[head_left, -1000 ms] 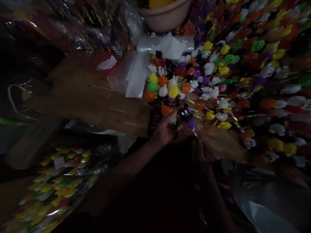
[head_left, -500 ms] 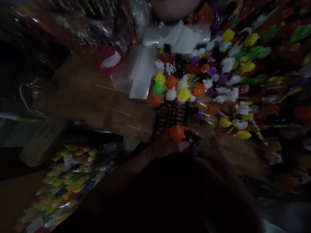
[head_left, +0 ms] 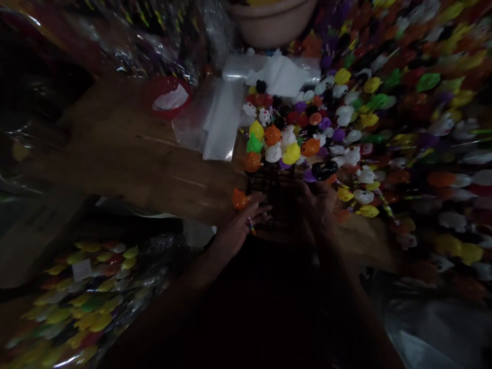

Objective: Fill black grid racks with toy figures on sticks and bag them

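Note:
My left hand (head_left: pixel 244 218) is closed on a stick with a shiny orange figure head (head_left: pixel 240 199); a bit of its striped shaft shows below the fingers. My right hand (head_left: pixel 320 202) reaches to the near edge of the pile, its fingers at a glossy black figure head (head_left: pixel 325 169) with purple beside it. The fingers seem to pinch it, though their grip is dim. Between the hands lies a dark grid rack (head_left: pixel 274 189). Behind it, several figure heads stand close together, among them a yellow one (head_left: pixel 291 153) and a white one (head_left: pixel 273 152).
A big heap of coloured figure sticks (head_left: pixel 369 120) covers the right side. Clear plastic bags (head_left: pixel 221 128) lie behind, near a red bowl (head_left: pixel 169 110) holding paper. A pale tub (head_left: pixel 274 25) stands at the back. Bagged yellow figures (head_left: pixel 90 302) are lower left of the wooden board (head_left: pixel 154 169).
My hands have moved apart. The black figure has gone from between them to the pile's edge with my right hand. My left hand has shifted left with the orange one.

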{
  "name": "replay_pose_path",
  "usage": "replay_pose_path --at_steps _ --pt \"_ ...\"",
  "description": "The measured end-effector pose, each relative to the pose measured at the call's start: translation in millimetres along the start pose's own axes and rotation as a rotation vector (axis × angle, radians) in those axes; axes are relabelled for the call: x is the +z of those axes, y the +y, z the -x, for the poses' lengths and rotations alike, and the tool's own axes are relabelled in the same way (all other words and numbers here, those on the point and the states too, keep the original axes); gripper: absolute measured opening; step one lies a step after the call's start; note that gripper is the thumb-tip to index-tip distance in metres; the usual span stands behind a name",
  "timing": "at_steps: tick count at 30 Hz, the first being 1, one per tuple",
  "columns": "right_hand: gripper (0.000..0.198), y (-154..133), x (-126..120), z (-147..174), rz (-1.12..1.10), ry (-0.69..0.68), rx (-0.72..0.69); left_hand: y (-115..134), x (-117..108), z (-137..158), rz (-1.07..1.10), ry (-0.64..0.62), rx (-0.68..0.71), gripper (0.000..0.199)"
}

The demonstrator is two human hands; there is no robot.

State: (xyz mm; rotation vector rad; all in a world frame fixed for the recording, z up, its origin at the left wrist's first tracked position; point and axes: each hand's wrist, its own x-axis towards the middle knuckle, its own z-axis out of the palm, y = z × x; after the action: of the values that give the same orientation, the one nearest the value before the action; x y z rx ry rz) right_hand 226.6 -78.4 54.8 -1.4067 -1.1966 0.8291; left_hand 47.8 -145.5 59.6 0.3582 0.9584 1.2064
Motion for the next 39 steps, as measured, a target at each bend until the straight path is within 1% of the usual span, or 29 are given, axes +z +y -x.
replay_pose_path --at_steps 3,5,8,10,14,18,21,25,29,32,34,36,39 --pt "0.023 2.4 7.4 -9.8 -0.027 0.005 0.021 -1.7 2.5 -1.8 0.072 0.012 -0.013 0.035" --pt "0.024 3.8 3.9 -16.8 0.005 0.016 -0.001 -2.7 1.1 -1.6 0.087 0.019 -0.022 0.035" --pt "0.023 4.0 -0.8 -25.3 0.033 0.085 -0.038 -2.0 -2.3 -0.7 0.096 -0.002 -0.064 0.036" --pt "0.025 3.6 1.0 -26.8 0.041 0.105 -0.028 0.4 -3.3 0.3 0.087 -0.01 -0.075 0.035" --pt "0.022 5.6 8.4 -23.4 0.002 -0.006 0.027 6.1 -1.8 1.8 0.047 -0.004 -0.081 0.033" --pt "0.018 13.0 6.5 -26.4 -0.012 0.009 0.015 7.8 -0.7 1.1 0.045 0.005 -0.098 0.037" --pt "0.019 18.6 1.6 -31.3 0.069 0.005 -0.032 6.5 -0.8 0.1 0.061 0.005 -0.103 0.038" --pt "0.018 20.5 -2.3 -32.0 0.21 0.007 -0.14 4.9 -0.5 0.3 0.074 0.013 -0.102 0.039" --pt "0.019 19.2 1.0 -28.0 0.455 -0.005 -0.287 5.5 -0.2 2.0 0.066 0.007 -0.084 0.037" --pt "0.021 21.4 8.4 -28.6 0.612 0.028 -0.389 6.4 1.2 3.0 0.037 -0.005 -0.068 0.034" --pt "0.019 24.3 12.3 -31.7 0.659 0.025 -0.402 7.0 3.6 3.7 0.009 0.005 -0.051 0.033" --pt "0.019 25.7 12.7 -34.4 0.671 -0.012 -0.385 7.5 6.6 4.5 -0.021 0.005 -0.019 0.032" --pt "0.018 17.6 4.4 -28.1 0.656 -0.039 -0.359 8.2 10.1 5.3 -0.046 -0.039 0.023 0.033"
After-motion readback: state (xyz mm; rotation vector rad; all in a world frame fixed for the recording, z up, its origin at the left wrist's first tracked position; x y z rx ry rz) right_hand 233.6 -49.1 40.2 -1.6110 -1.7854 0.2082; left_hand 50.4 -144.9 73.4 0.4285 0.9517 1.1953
